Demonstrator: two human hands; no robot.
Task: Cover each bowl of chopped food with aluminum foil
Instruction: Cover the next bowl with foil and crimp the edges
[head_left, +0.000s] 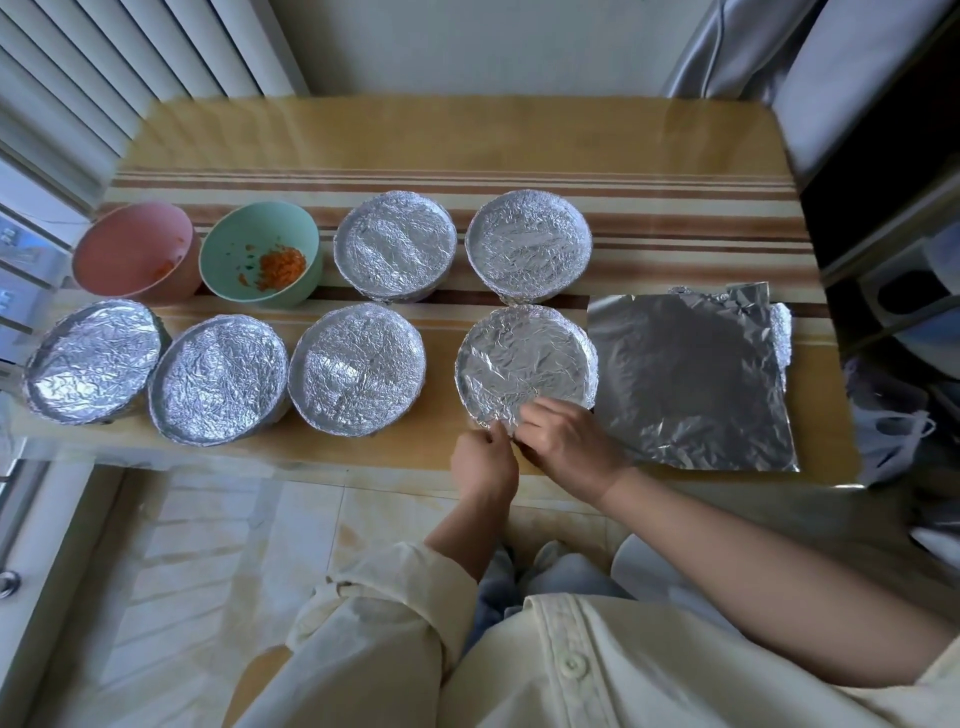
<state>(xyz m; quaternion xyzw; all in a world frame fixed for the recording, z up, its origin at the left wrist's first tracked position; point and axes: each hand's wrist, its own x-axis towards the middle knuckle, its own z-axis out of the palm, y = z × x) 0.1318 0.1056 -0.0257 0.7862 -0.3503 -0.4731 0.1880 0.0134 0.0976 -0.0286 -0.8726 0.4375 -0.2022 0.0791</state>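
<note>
Seemingly left hand (483, 462) pinches the foil cover (524, 358); right hand (566, 441) too.

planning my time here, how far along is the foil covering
Done: five bowls wear foil, like the back-right bowl. In hand: left hand and right hand pinch foil round the front-right bowl. Left: pink bowl and green bowl, uncovered; spare foil sheets beside.
</note>
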